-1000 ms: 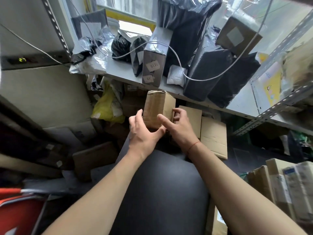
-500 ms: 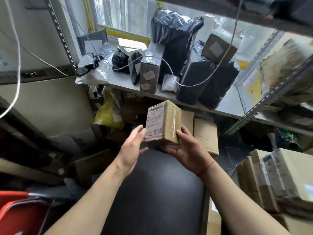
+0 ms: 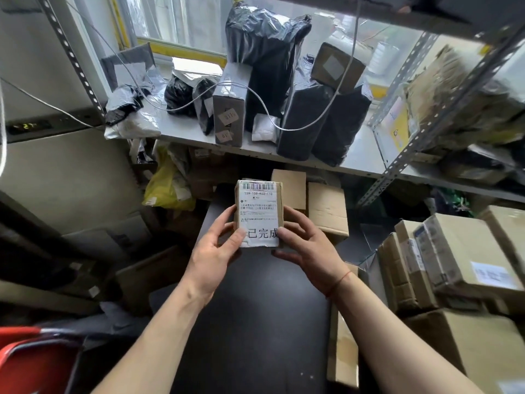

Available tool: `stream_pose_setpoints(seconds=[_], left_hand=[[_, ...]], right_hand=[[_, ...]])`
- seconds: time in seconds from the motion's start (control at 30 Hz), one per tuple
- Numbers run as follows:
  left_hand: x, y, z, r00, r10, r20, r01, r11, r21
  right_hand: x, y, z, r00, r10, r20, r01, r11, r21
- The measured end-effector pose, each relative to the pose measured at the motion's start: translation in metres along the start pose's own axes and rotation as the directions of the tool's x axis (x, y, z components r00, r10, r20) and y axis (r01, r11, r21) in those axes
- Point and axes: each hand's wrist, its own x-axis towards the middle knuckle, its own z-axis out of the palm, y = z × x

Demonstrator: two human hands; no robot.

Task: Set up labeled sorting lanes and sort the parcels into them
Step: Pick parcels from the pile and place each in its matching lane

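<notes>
A small cardboard parcel is held upright between both hands, its white shipping label turned toward the camera, with a barcode along the top edge and large printed characters at the bottom. The left hand grasps the parcel's left edge, thumb laid over the label's lower corner and fingers curled behind. The right hand grasps the right edge, thumb tip on the label and fingers wrapped around the back; a red string circles that wrist. Beyond the hands, a grey metal shelf carries black plastic-wrapped parcels. Just beyond the right hand lie plain cardboard boxes. Farther off to the right of the right hand stand stacked cartons.
</notes>
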Motion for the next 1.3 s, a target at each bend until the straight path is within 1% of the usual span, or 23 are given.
stream_pose_setpoints(seconds=[0.1,0.23,0.3,0.43,0.63,0.8,0.93,1.0,1.13,1.23,1.3], left_hand=[[-0.003,0.001,0.002,0.999,-0.032,0.021,0.031,0.999,0.032],[-0.007,0.002,0.002,0.999,-0.032,-0.027,0.033,0.997,0.068],[-0.01,0.002,0.005,0.999,-0.017,-0.032,0.02,0.996,0.084],[-0.016,0.004,0.015,1.0,0.015,0.004,-0.015,0.993,0.118],[-0.038,0.022,0.047,0.998,0.055,-0.002,-0.054,0.984,0.169],[-0.071,0.035,0.093,0.991,0.128,-0.026,-0.121,0.974,0.192],[-0.107,0.04,0.134,0.98,0.18,-0.079,-0.162,0.967,0.198],[-0.125,0.042,0.152,0.974,0.21,-0.082,-0.19,0.961,0.201],[-0.157,0.048,0.186,0.973,0.23,-0.029,-0.22,0.953,0.207],[-0.166,0.05,0.208,0.961,0.275,0.027,-0.275,0.941,0.196],[-0.169,0.05,0.226,0.959,0.279,0.06,-0.285,0.939,0.19]], right_hand=[[-0.011,0.001,-0.001,1.0,0.003,-0.013,-0.003,1.0,0.009],[-0.026,0.001,0.002,0.999,0.004,-0.039,-0.004,1.0,-0.009],[-0.034,0.001,0.002,0.998,-0.002,-0.056,0.001,1.0,-0.009],[-0.047,0.002,-0.006,0.994,-0.019,-0.108,0.017,1.0,-0.026],[-0.071,-0.012,-0.03,0.992,-0.044,-0.116,0.037,0.997,-0.063],[-0.094,-0.028,-0.061,0.998,-0.062,-0.01,0.061,0.99,-0.126],[-0.12,-0.03,-0.09,0.995,-0.095,-0.005,0.093,0.982,-0.167],[-0.137,-0.031,-0.104,0.994,-0.109,0.012,0.109,0.98,-0.168],[-0.176,-0.035,-0.134,0.988,-0.154,-0.013,0.15,0.973,-0.175],[-0.203,-0.041,-0.157,0.982,-0.18,-0.053,0.168,0.97,-0.173],[-0.22,-0.044,-0.172,0.978,-0.188,-0.094,0.171,0.971,-0.167]])
